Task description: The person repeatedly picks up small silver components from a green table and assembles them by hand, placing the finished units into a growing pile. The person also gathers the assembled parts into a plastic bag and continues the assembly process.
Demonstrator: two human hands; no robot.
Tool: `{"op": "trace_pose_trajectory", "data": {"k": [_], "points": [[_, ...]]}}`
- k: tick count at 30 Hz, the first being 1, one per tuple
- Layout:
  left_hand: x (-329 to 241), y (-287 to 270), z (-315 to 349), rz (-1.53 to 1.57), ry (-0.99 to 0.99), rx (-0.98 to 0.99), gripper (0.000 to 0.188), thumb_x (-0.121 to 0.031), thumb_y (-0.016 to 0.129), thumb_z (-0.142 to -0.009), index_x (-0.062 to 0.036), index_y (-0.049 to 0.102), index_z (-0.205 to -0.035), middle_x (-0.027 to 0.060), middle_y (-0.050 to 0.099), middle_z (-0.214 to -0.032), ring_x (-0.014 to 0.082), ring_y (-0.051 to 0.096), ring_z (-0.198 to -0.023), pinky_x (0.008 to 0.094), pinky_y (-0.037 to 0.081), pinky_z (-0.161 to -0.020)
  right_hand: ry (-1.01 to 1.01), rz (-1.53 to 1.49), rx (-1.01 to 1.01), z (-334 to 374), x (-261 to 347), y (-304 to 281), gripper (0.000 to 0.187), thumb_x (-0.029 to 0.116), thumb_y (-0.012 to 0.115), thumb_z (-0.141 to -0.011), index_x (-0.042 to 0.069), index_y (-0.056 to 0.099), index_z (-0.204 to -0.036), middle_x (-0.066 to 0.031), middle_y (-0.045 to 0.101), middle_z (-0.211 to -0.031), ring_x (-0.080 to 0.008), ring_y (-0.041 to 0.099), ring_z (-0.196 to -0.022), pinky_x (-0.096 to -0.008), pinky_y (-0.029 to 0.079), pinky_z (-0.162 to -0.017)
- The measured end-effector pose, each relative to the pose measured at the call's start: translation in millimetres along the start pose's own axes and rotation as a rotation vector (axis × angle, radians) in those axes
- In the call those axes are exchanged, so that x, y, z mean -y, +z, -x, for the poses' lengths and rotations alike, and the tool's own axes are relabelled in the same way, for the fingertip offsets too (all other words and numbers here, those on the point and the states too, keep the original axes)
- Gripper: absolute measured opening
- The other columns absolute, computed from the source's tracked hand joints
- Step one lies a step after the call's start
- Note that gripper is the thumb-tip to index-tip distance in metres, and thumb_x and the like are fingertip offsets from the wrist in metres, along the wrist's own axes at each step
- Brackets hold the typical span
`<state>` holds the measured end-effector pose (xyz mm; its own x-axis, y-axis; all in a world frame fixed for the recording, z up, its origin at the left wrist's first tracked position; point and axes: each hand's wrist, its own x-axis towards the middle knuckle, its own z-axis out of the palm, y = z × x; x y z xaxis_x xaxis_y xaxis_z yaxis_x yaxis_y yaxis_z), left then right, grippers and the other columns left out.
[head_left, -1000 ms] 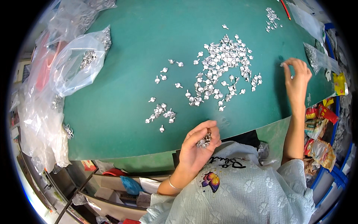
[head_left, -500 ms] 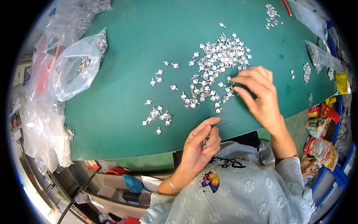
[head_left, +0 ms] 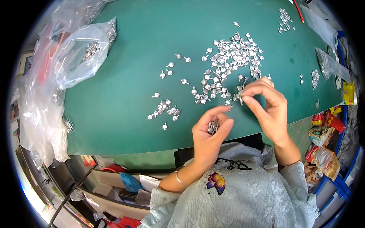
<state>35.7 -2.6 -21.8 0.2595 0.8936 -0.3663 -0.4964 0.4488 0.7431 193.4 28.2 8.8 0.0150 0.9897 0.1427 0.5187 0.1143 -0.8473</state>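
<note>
A large heap of small silver metal pieces (head_left: 236, 53), each with a round head and a short stem, is spread over the green table. My left hand (head_left: 206, 138) is cupped near the table's front edge, its fingers curled around several of these metal pieces (head_left: 213, 127). At the heap's near right side, my right hand (head_left: 270, 108) pinches one small metal piece (head_left: 240, 99) between thumb and forefinger. Other loose pieces lie close to its fingertips. A smaller cluster of pieces (head_left: 165, 107) rests left of my left hand, with a few strays beyond it.
Clear plastic bags (head_left: 78, 57) with metal parts crowd the table's left side. At the far right are a small pile of parts (head_left: 284, 21), a red pencil (head_left: 299, 11) and another bag of parts (head_left: 323, 62). Snack packets (head_left: 323, 135) sit beyond the right edge.
My right hand has closed its thumb and forefinger on a metal piece. My left hand has turned and its thumb has lifted, showing the pieces in the palm. The view has shifted slightly.
</note>
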Motion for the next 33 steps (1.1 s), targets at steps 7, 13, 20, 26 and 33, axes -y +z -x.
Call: {"op": "trace_pose_trajectory", "data": {"k": [7,13,20,26,33], "points": [[-1.9,18.4,-3.5,-0.266,0.277,0.001,0.027,0.007,0.066,-0.075,0.0012,0.063,-0.101,-0.0007,0.057,-0.08,0.0012,0.035,-0.055,0.0161,0.031,-0.051,-0.148,0.152,-0.035,18.6,18.2,-4.5,0.011,0.005,0.07,-0.069,0.005,0.063,-0.077,-0.0029,0.062,-0.076,-0.0182,0.052,-0.073,-0.0297,0.033,-0.072],[-8.9,16.5,3.8,-0.123,0.044,0.065,0.024,0.005,0.064,-0.077,0.0017,0.064,-0.101,-0.0012,0.055,-0.077,0.002,0.039,-0.058,0.016,0.033,-0.053,-0.239,0.192,-0.026,22.4,24.3,-11.6,0.013,0.004,0.071,-0.066,0.003,0.065,-0.078,-0.0039,0.06,-0.076,-0.0195,0.051,-0.072,-0.0303,0.032,-0.072],[-14.2,15.7,7.6,-0.11,0.019,0.152,0.024,0.004,0.064,-0.078,0.0014,0.064,-0.102,-0.0013,0.053,-0.075,0.0036,0.041,-0.063,0.0174,0.036,-0.057,-0.222,0.092,0.024,26.0,30.8,-20.0,0.014,0.003,0.071,-0.065,0.002,0.065,-0.078,-0.0054,0.06,-0.076,-0.0202,0.052,-0.071,-0.0311,0.034,-0.071],[-15.4,15.3,7.7,-0.095,0.064,0.212,0.025,0.003,0.063,-0.079,0.0015,0.064,-0.104,0.0011,0.056,-0.082,0.0052,0.042,-0.066,0.0191,0.037,-0.061,-0.248,0.067,0.0,29.2,32.4,-21.1,0.013,0.002,0.07,-0.066,0.001,0.065,-0.078,-0.0063,0.06,-0.076,-0.0208,0.052,-0.071,-0.0316,0.035,-0.07],[-15.6,14.4,6.1,-0.079,0.097,0.252,0.026,0.003,0.062,-0.08,0.0008,0.063,-0.105,0.0025,0.059,-0.086,0.0054,0.043,-0.067,0.0194,0.037,-0.062,-0.274,0.05,-0.009,30.4,32.2,-20.4,0.014,0.002,0.07,-0.067,0.001,0.064,-0.079,-0.0069,0.061,-0.076,-0.0215,0.053,-0.071,-0.0323,0.035,-0.069]]}}
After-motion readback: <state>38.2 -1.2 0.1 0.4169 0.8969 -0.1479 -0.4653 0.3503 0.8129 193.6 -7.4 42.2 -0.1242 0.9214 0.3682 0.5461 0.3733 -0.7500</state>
